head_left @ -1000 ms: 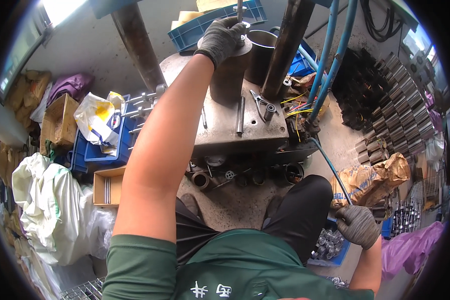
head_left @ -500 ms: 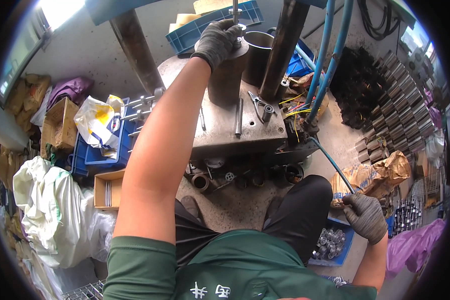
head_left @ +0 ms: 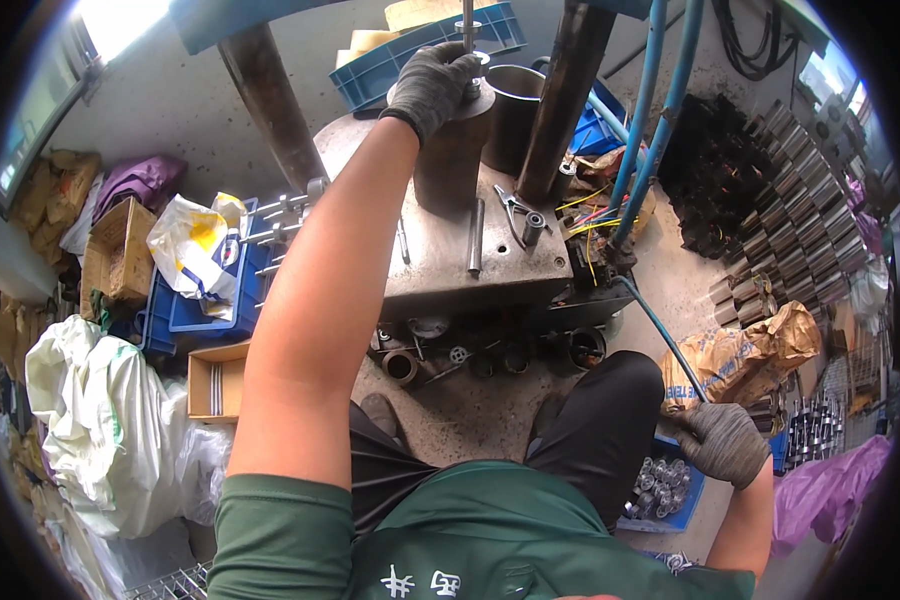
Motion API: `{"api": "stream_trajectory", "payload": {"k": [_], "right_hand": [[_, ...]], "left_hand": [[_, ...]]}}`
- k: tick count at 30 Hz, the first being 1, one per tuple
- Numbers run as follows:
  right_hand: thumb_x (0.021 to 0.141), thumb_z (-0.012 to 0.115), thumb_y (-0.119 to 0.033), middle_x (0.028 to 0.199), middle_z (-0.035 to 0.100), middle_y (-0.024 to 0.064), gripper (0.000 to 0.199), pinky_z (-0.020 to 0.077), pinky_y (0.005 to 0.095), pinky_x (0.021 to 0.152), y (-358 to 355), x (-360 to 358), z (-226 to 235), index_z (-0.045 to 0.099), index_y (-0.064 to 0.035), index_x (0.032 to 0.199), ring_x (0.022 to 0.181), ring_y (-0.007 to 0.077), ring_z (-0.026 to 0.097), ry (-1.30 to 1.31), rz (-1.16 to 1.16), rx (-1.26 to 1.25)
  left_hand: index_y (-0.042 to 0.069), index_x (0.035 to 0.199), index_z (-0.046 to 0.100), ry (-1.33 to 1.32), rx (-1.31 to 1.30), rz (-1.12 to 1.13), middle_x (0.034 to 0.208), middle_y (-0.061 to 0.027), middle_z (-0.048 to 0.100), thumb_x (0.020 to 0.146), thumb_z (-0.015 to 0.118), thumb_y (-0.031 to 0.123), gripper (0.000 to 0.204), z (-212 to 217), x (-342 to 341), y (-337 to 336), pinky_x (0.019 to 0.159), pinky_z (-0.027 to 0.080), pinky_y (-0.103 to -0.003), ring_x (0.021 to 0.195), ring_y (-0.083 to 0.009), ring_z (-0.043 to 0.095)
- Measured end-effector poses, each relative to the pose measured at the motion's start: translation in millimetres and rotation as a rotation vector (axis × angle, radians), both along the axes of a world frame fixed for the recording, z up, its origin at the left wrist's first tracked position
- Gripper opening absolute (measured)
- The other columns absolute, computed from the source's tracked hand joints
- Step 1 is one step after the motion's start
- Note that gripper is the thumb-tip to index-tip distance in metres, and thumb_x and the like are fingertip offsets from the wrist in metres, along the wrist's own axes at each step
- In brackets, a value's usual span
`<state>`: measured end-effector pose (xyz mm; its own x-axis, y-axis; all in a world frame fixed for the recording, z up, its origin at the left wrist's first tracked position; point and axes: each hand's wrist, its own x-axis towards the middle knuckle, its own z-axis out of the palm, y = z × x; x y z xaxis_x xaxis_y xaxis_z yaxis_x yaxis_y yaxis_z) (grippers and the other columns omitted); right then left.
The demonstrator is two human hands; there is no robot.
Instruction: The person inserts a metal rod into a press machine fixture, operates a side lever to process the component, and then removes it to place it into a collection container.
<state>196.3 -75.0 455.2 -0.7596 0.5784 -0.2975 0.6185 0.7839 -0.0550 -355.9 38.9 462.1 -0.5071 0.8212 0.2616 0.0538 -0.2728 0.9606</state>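
My left hand (head_left: 432,88), in a grey work glove, reaches far forward with its fingers closed around a shiny metal shaft part (head_left: 475,75). That part stands upright on a thick steel cylinder (head_left: 452,165), under a thin vertical rod (head_left: 468,12). The fingertips and part of the shaft are hidden behind the hand. At the right, my gloved right hand (head_left: 727,443) is wrapped around the near end of a long blue-green lever (head_left: 667,345), which runs back to the base of a press. A blue tray of small metal parts (head_left: 660,490) sits beside that hand.
On the steel press bed (head_left: 435,250) lie a metal bar (head_left: 476,235), pliers (head_left: 511,207) and a small bushing (head_left: 534,228). Dark posts (head_left: 570,100) and blue hoses (head_left: 660,125) rise around it. Stacked steel tubes (head_left: 805,200) stand right; blue crates (head_left: 215,312) stand left.
My right hand has moved slightly down and left, and the lever's end with it. My left hand stays on the shaft part, almost unmoved.
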Motion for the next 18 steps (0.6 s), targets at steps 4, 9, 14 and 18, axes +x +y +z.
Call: {"api": "stream_trajectory", "payload": {"k": [4, 9, 14, 18], "right_hand": [[0.088, 0.068, -0.017, 0.098, 0.076, 0.0183, 0.028, 0.0585, 0.0469, 0.083, 3, -6, 5, 0.078, -0.0071, 0.112, 0.09, 0.0385, 0.073, 0.256, -0.082, -0.052], [0.088, 0.069, -0.018, 0.096, 0.076, 0.0173, 0.029, 0.0582, 0.0479, 0.082, 0, -2, -2, 0.078, -0.0073, 0.113, 0.089, 0.0375, 0.073, 0.14, -0.018, -0.015], [0.087, 0.071, -0.016, 0.09, 0.073, 0.0188, 0.028, 0.0577, 0.0479, 0.079, 3, -3, 2, 0.075, -0.0032, 0.112, 0.084, 0.0392, 0.072, 0.242, -0.038, 0.014], [0.086, 0.072, -0.011, 0.094, 0.072, 0.0206, 0.026, 0.0568, 0.0471, 0.08, 5, -14, 12, 0.073, 0.0002, 0.11, 0.087, 0.0396, 0.071, 0.388, -0.125, 0.106]], "left_hand": [[0.0, 0.118, 0.075, -0.039, 0.057, -0.04, 0.084, -0.0031, 0.072, 0.096, 0.079, 0.016, 0.028, -3, -1, -2, 0.064, 0.056, -0.026, 0.067, -0.0094, 0.063], [-0.001, 0.118, 0.074, -0.033, 0.084, -0.006, 0.083, -0.0034, 0.072, 0.095, 0.079, 0.015, 0.028, -3, 4, -4, 0.063, 0.056, -0.025, 0.066, -0.0095, 0.063], [-0.001, 0.118, 0.074, -0.014, 0.067, 0.01, 0.084, -0.0041, 0.072, 0.095, 0.079, 0.014, 0.028, -2, 4, -2, 0.062, 0.056, -0.026, 0.065, -0.0097, 0.063], [-0.001, 0.119, 0.073, -0.018, 0.06, 0.002, 0.084, -0.0048, 0.072, 0.095, 0.079, 0.014, 0.029, -3, -2, 0, 0.063, 0.056, -0.026, 0.066, -0.01, 0.064]]}}
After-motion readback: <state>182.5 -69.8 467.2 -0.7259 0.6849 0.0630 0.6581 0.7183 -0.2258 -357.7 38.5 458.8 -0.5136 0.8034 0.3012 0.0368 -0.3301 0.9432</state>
